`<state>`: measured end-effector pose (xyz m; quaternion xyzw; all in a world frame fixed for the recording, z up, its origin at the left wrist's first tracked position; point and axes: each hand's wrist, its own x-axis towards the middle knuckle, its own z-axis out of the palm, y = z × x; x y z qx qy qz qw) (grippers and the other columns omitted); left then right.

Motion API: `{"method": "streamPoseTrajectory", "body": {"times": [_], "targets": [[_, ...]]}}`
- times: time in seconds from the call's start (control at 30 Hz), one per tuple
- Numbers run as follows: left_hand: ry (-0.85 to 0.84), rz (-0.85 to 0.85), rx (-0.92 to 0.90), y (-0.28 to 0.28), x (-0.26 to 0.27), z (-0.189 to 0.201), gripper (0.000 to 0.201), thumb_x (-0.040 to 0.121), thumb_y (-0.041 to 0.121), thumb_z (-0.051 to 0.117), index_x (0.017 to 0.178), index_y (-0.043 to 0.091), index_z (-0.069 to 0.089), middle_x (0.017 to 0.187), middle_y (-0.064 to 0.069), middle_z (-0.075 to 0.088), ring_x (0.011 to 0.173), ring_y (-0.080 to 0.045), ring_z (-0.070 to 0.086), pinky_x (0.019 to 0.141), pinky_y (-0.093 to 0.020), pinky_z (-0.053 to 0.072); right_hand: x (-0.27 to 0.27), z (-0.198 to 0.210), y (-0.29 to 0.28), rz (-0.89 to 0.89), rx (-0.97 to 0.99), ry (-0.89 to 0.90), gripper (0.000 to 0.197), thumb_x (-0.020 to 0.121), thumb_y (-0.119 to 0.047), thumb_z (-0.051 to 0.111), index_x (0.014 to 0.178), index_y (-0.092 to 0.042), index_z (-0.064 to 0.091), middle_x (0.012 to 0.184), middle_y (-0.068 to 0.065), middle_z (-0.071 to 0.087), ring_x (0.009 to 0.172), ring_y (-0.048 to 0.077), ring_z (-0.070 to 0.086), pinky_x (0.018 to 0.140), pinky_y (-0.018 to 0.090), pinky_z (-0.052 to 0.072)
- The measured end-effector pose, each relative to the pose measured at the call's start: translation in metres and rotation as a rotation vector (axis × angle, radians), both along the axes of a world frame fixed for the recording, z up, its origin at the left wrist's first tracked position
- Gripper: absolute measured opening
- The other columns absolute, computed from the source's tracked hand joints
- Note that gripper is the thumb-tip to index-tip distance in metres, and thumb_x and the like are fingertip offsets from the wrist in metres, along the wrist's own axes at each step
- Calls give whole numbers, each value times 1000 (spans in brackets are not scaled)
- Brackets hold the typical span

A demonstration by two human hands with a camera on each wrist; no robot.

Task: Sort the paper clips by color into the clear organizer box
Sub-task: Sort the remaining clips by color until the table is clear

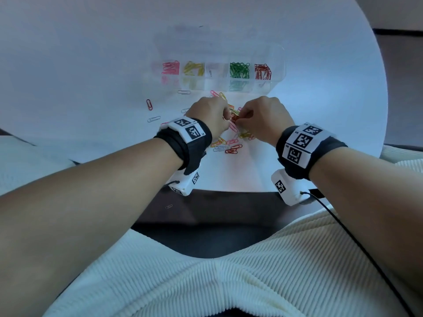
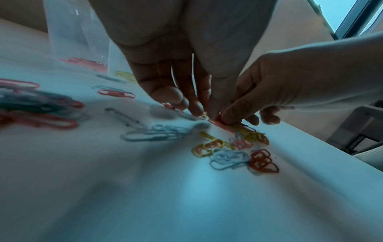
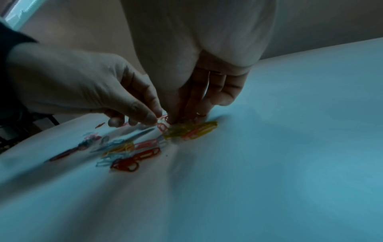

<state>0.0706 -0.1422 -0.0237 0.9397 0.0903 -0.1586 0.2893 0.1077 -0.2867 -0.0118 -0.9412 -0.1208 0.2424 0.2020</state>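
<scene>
The clear organizer box [image 1: 280,65] lies at the back of the white table, its cells holding pink [image 1: 170,67], yellow [image 1: 194,68], green [image 1: 239,70] and red clips [image 1: 262,71]. In front of it is a loose pile of mixed paper clips [image 1: 231,143] [image 2: 234,152] [image 3: 128,152]. Both hands meet over the pile's far part. My left hand [image 1: 226,115] [image 2: 199,111] [image 3: 153,118] and right hand [image 1: 240,118] [image 2: 230,119] [image 3: 182,117] each pinch a red paper clip [image 1: 234,117] [image 2: 217,118] [image 3: 162,117] with curled fingertips, just above the table.
Stray clips lie left of the hands: a red one [image 1: 149,104] and pale ones [image 1: 153,119] [image 1: 183,92]. One clip [image 1: 169,206] lies on the dark surface below the table's near edge [image 1: 229,191]. A black cable [image 1: 343,225] runs from the right wrist.
</scene>
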Motion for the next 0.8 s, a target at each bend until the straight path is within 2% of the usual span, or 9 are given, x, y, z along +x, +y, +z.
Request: {"method": "streamPoseTrajectory", "body": {"times": [0.07,0.17,0.3,0.4,0.5,0.57,0.67,0.7,0.8], "targets": [[8,13,-8,0,-1,-2,13,80,19,62,91,25,68,97,2,68,91,-21,62,79,-29,51,4,0,-2,-8,19,27,4,77,-22,71,78,-19,74,76,2,71,70,20,68,65,33,57],[8,18,-16,0,0,-3,17,81,18,61,97,22,66,96,2,67,90,-20,61,77,-29,50,9,2,-6,-5,29,60,4,79,-21,74,78,-17,74,74,0,69,65,12,62,51,19,45],[0,40,-26,2,2,-1,18,81,17,61,98,23,65,94,1,66,84,-20,59,71,-26,45,16,8,-6,-33,78,114,3,78,-21,75,77,-18,74,63,-5,66,59,7,60,48,16,41],[14,108,-31,21,2,3,15,81,16,61,93,24,64,89,1,65,80,-22,61,72,-28,49,21,10,-9,-53,125,157,4,80,-21,76,82,-18,73,61,1,69,43,-1,55,41,11,38],[2,231,57,57,-2,6,12,82,17,62,90,24,66,85,4,60,78,-22,59,71,-26,46,25,9,-11,-79,174,195,11,87,-13,69,96,-19,72,66,2,71,44,-3,56,43,11,40],[-17,326,115,85,-6,7,15,81,14,60,90,22,67,87,2,61,83,-24,59,75,-27,46,26,9,-12,-106,205,234,18,89,-7,65,100,-19,71,65,0,69,47,-1,57,47,12,44],[-22,459,170,121,-11,7,20,79,14,60,98,19,66,103,-6,67,98,-28,60,84,-32,49,27,10,-14,-212,290,338,18,90,-3,64,104,-9,72,74,10,67,59,14,60,65,23,56],[-8,495,179,129,-13,7,22,80,15,61,101,18,66,108,-7,66,102,-28,60,86,-33,49,26,11,-14,-257,332,384,17,90,0,63,103,-6,72,75,11,66,60,16,60,66,24,58],[26,556,171,140,-18,5,27,81,21,65,107,16,68,114,-5,67,104,-25,62,88,-30,49,23,15,-13,-354,443,492,14,90,6,61,99,2,70,76,11,64,52,12,61,58,20,57]]}}
